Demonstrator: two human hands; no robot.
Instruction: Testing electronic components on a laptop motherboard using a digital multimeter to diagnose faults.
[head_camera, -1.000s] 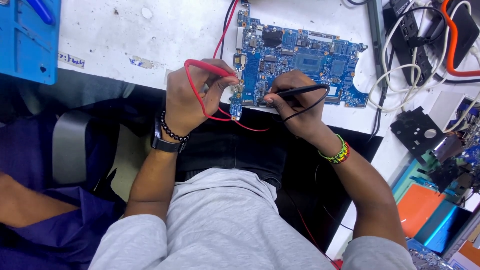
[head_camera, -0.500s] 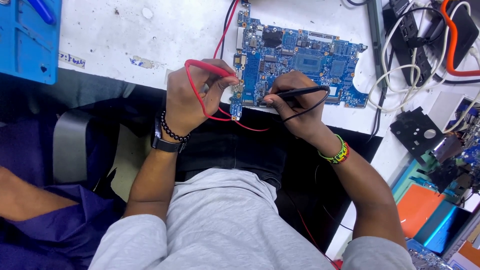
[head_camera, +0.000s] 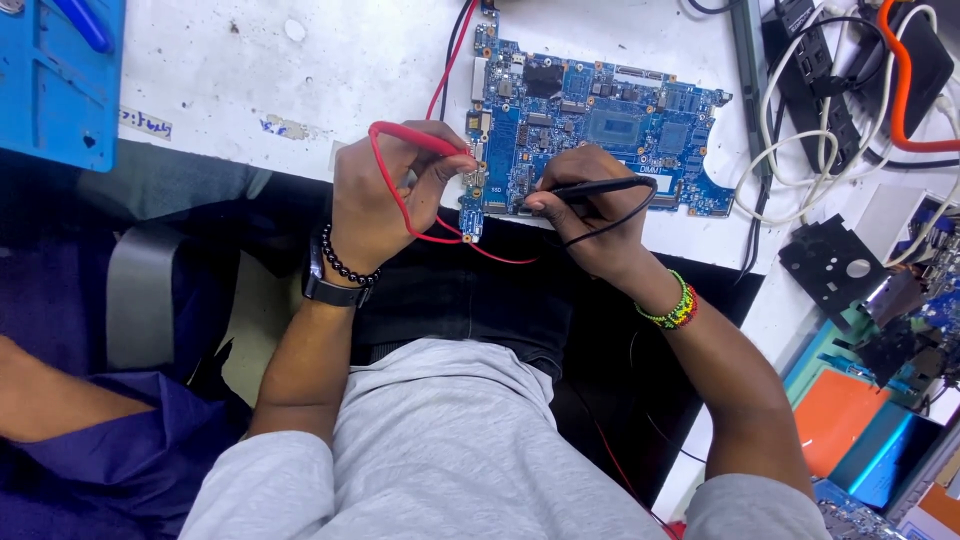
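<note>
Left hand (head_camera: 385, 195) grips the red probe (head_camera: 420, 138), right hand (head_camera: 590, 205) the black probe (head_camera: 600, 187) (both fists closed); both tips touch the board (head_camera: 610, 125), probing midway.

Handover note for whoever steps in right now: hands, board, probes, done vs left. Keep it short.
Left hand: shut on the red probe, tip at the near left edge of the blue circuit board.
Right hand: shut on the black probe, tip on the board's near edge, right of the red one.
Board lies flat at the near edge of the white bench; red and black leads run up across the bench and out of view.
Done: both probes placed on the board.
Left: any meter is out of view, so the result cannot be told.
</note>
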